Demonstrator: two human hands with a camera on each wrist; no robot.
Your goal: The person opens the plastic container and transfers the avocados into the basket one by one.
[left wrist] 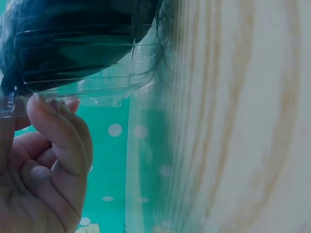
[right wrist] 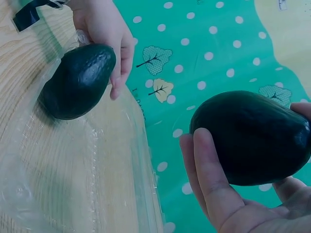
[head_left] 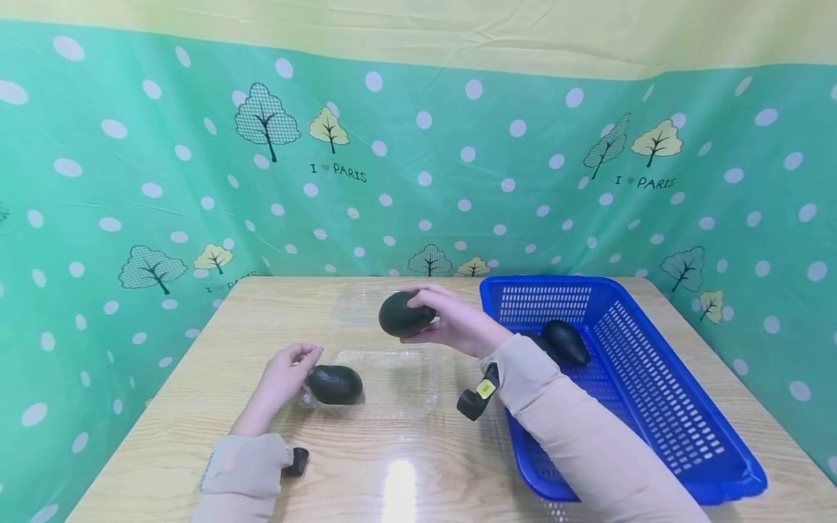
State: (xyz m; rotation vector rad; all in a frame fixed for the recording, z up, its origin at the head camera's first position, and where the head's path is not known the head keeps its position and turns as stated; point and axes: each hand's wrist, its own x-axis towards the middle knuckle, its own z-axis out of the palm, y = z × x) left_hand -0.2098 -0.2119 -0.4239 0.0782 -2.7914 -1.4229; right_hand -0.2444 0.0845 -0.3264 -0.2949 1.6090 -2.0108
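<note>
My right hand [head_left: 454, 319] grips a dark avocado [head_left: 404, 314] in the air, over the far side of a clear plastic container [head_left: 399, 396]. The right wrist view shows its fingers [right wrist: 209, 155] along the smooth dark skin. Another avocado [head_left: 336, 385] lies at the left end of the container. Beside that end, my left hand [head_left: 282, 378] pinches the container's rim between thumb and fingers. Seen from the left wrist, the fingertips are right at the plastic edge, and the avocado shows dark through the ribbed wall [left wrist: 112, 85].
A blue perforated basket [head_left: 660, 385] stands on the right of the wooden table [head_left: 196, 407], under my right forearm. Inside it lies an avocado [head_left: 566, 343], with another partly hidden by the sleeve. Behind the container lies its clear lid [head_left: 353, 305]. A green dotted cloth [head_left: 425, 203] hangs behind.
</note>
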